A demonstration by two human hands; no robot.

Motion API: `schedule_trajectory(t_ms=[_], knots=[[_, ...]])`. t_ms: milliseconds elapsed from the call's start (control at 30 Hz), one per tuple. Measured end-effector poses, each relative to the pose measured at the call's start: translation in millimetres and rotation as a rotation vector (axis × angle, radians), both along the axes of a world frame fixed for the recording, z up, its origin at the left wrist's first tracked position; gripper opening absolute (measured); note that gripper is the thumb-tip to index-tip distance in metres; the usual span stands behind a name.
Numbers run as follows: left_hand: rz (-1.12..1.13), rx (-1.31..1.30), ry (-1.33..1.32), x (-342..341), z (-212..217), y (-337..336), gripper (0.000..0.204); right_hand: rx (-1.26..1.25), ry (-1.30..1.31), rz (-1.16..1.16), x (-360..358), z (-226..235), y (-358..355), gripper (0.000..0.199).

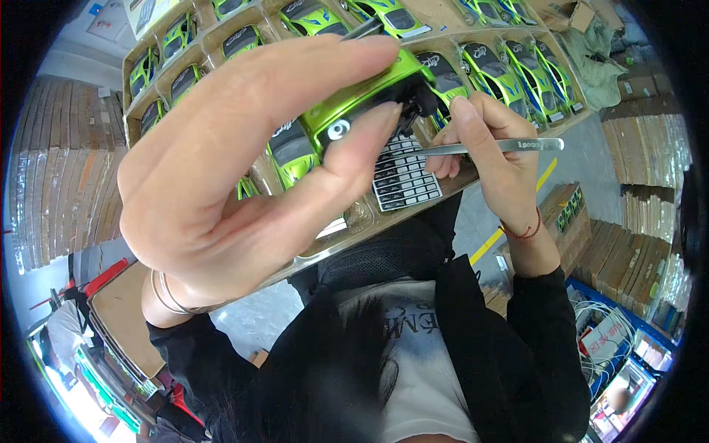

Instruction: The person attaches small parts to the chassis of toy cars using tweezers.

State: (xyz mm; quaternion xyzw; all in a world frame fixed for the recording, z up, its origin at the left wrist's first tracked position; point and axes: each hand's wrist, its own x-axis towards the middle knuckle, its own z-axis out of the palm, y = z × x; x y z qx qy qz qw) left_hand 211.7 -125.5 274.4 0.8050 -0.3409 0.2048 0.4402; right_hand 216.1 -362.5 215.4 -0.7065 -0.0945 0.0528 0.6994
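Step in hand, as I judge it: decal work on a toy car body. My left hand [221, 170] is closed around a glossy lime-green toy car [369, 92], fingers over its roof and thumb under its near side, holding it raised above the tray [325, 255] with its dark end facing right. My right hand [491, 159] pinches a pair of slim metal tweezers [502, 146], brushed steel, lying nearly flat with the tips pointing left toward the car's dark end. I cannot tell whether the tips carry a sticker; the fingers hide them.

Just below the tips lies a sticker sheet [405, 177]: a dark rectangle with a grid of small pale labels, flat, resting on the tray's near edge.

Next move, my estimate: it calls for a steady left hold and fine tip placement against the car's black plastic end, since the paint is smooth and curved.

Beyond, on the far side, rows of matching green cars [509, 70] sit in shallow cardboard compartments. Stacked corrugated cardboard [642, 140] stands at right.
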Motion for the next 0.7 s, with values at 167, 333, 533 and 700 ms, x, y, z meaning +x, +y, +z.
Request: schedule_trajectory(t_ms=[167,333,533,700], knots=[[0.016,-0.003,0.016,-5,2,-1,0.036,0.021,-0.022,0.028,1,-2,-2,0.031],[0.048,-0.026,0.049,-7,4,-5,0.037,-0.002,-0.040,0.030,2,-1,-2,0.032],[0.008,-0.031,0.063,-4,1,-2,0.042,0.057,-0.095,0.050,3,-6,-3,0.031],[0.001,-0.042,0.102,-7,5,-6,0.055,0.273,-0.320,0.214,11,12,-13,0.032]])
